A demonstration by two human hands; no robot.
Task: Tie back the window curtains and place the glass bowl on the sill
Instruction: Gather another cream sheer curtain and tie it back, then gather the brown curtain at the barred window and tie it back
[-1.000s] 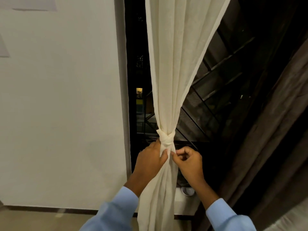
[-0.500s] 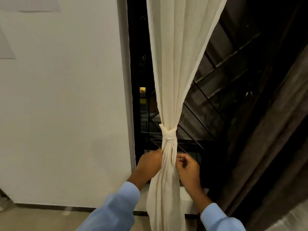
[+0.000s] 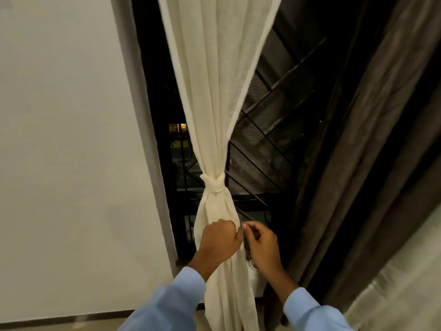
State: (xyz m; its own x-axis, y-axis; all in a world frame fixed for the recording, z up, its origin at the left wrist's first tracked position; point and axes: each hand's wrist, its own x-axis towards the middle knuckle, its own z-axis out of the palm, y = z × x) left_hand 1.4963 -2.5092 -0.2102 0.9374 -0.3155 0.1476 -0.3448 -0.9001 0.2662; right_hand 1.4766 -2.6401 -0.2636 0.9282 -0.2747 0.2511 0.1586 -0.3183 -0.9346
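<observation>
The cream curtain hangs down the middle of the frame, pulled thin at its knot. Left of it is a dark open strip, shut in by the white wall on the left of the frame. Right of it is a wider dark gap, but black window bars cross behind it. The brown curtain fills the right side. Both hands sit low in the middle, the left hand against the cloth and the right hand just beside it.

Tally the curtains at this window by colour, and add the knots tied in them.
Cream curtain: 1
Dark brown curtain: 1
Knot, in the cream curtain: 1
Total: 2 curtains, 1 knot
</observation>
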